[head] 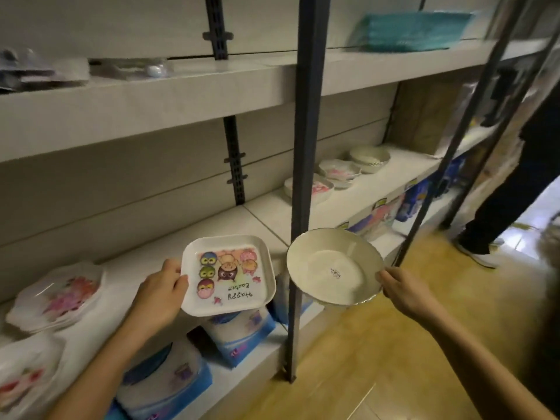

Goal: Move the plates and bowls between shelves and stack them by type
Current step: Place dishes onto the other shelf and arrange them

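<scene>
While both hands carry crockery in front of the rack, we note the white middle shelf [257,213] running from lower left to centre right of the frame. A dark upright post [306,177] cuts down the middle.

Floral plate stack [57,295] on that shelf, lower left. Row of small bowls [339,171] on it at centre right, beyond the post.

Round cream dish [333,265], scalloped rim, held in the air just right of the post, lower centre, tilted toward us. Square cartoon plate [228,274] held just left of the post, over the shelf's front edge.

Right hand [403,291]: fingers pinch the dish's right rim. Left hand [160,292]: thumb over the plate's left rim, other fingers hidden beneath, so a grip.

Our reading: sorting is under way and each piece wants its own pile. To do it well we would set down one piece at a time. The square plate goes flat on bare shelf left of the post. The dish goes round the post, not into it, toward the bowls. One-edge grips are weak, so keep both pieces level and lower them rather than drop them.

Small sticker [334,272] on the dish floor; print unreadable.
</scene>
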`<state>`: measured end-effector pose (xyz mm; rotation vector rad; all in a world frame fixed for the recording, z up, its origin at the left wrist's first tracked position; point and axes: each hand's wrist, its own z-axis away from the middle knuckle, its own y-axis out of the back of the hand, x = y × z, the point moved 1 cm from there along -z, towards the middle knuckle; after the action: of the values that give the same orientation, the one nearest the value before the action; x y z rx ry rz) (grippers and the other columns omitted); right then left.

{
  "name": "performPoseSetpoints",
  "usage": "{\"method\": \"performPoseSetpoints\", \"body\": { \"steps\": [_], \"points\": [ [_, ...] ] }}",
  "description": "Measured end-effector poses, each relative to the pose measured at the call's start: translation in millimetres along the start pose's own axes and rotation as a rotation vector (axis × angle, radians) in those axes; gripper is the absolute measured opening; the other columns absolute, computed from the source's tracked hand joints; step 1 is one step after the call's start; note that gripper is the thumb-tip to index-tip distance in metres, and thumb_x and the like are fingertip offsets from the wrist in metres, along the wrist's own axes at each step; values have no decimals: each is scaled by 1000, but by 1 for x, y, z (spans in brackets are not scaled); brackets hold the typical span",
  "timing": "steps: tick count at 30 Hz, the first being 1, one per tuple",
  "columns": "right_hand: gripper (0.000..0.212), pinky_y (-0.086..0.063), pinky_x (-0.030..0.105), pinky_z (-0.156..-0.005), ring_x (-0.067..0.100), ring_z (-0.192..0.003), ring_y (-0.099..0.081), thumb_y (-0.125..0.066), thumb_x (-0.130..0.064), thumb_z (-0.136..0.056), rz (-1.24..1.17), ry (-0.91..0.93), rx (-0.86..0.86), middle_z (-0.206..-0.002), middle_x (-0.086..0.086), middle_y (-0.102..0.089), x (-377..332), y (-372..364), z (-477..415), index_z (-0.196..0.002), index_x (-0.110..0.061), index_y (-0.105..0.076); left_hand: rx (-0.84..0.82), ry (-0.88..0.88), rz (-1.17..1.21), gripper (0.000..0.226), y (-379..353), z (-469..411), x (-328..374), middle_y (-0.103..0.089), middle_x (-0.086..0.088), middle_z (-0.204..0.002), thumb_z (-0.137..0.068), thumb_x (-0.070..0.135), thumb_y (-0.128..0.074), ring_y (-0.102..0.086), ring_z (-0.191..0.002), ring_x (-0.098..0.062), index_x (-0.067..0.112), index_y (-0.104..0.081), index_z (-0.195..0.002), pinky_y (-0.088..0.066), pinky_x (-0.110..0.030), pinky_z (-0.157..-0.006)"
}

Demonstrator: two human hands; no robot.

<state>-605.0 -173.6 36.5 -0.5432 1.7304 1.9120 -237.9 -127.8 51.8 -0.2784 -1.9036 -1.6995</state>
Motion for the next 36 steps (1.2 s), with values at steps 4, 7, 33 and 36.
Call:
{"method": "performPoseSetpoints", "body": {
  "steps": [4, 7, 33, 36],
  "points": [
    [34, -34, 33, -60, 22, -60, -44, -40, -22, -95, -13, -51, 41, -61, 6, -48, 52, 36, -14, -65, -9, -50, -42, -25, 4, 16, -44, -9, 53, -61, -13, -97, -95, 18, -38, -56, -86, -28, 8, -46, -104, -39, -31, -61],
    [36, -31, 33, -58, 20, -57, -41, -40, -18, -95, -16, -84, 62, -58, 5, -46, 83, 60, -24, -59, -12, -45, -62, -43, 30, 15, -70, -16, 90, -62, -12, -96, -95, 18, -38, -56, -84, -26, 8, -47, -103, -39, -31, -59],
    [37, -38, 36, -63, 22, -62, -46, -42, -20, -97, -117, 20, -65, -61, 6, -47, 151, 146, -303, -73, 2, -58, 42, 137, 70, 12, -186, -152, 247, -59, -4, -77, -96, 19, -38, -57, -65, -12, 8, -43, -92, -42, -21, -48],
    [36, -40, 38, -65, 23, -63, -45, -41, -22, -97, -120, 92, -126, -63, 7, -47, 151, 143, -348, -76, 2, -58, 85, 216, 71, 9, -192, -165, 256, -58, -1, -81, -97, 18, -37, -56, -67, -10, 11, -41, -94, -43, -19, -50]
  ]
}}
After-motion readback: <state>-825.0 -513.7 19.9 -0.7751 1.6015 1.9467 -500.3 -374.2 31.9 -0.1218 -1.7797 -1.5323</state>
